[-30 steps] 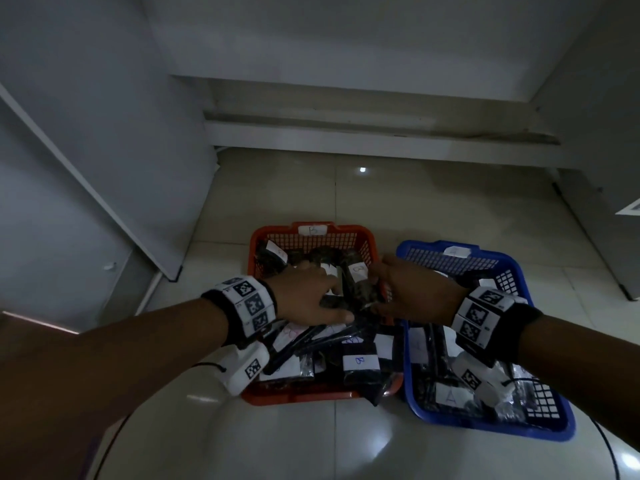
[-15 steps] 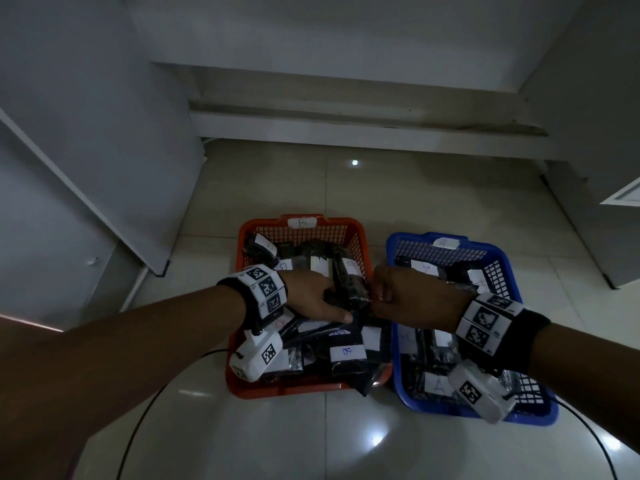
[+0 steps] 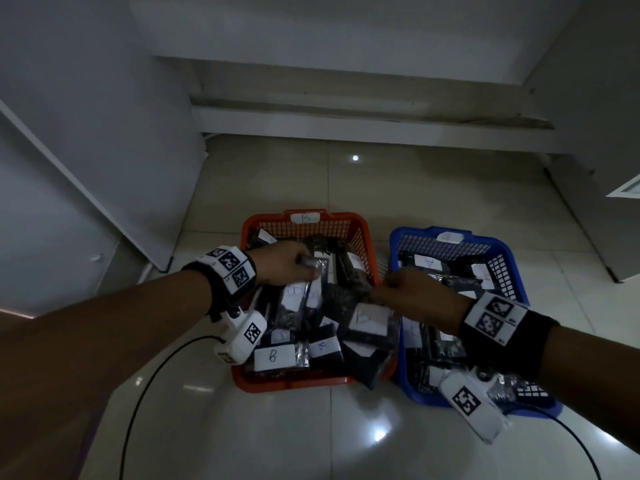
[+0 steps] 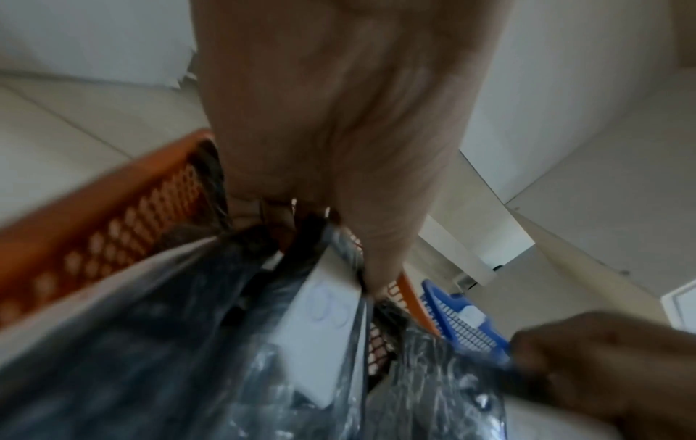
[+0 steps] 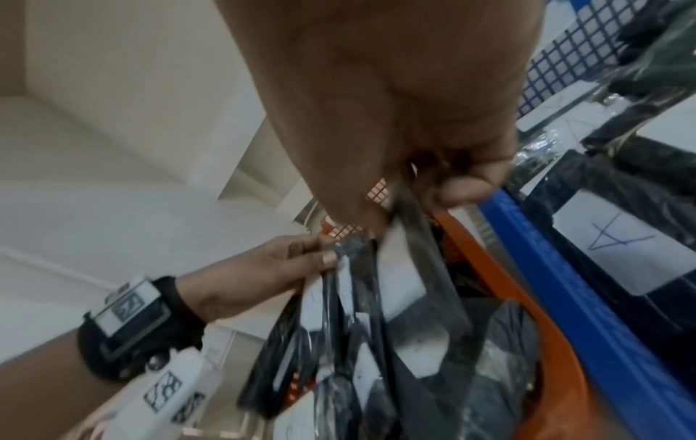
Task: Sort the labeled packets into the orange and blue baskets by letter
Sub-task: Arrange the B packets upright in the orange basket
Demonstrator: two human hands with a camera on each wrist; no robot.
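An orange basket (image 3: 363, 233) tagged B stands left of a blue basket (image 3: 512, 258) tagged A, both holding dark plastic packets with white letter labels. My left hand (image 3: 287, 265) pinches the top edges of packets over the orange basket, among them one labelled B (image 4: 327, 333). My right hand (image 3: 412, 292) pinches the top of another dark packet (image 5: 421, 268) above the orange basket's right rim (image 5: 527, 315). A packet marked A (image 5: 617, 241) lies in the blue basket. A B packet (image 3: 275, 356) lies at the orange basket's near side.
The baskets sit on glossy pale floor tiles (image 3: 346, 438). A white wall and low ledge (image 3: 346, 116) run behind them, a white panel (image 3: 69, 168) leans at the left, and a cabinet (image 3: 609, 168) stands at the right. Black cables (image 3: 138, 393) trail from both wrists.
The hands have drawn apart: the left one has moved back and left, the right one rightward toward the blue basket, each lifting packets by their top edges.
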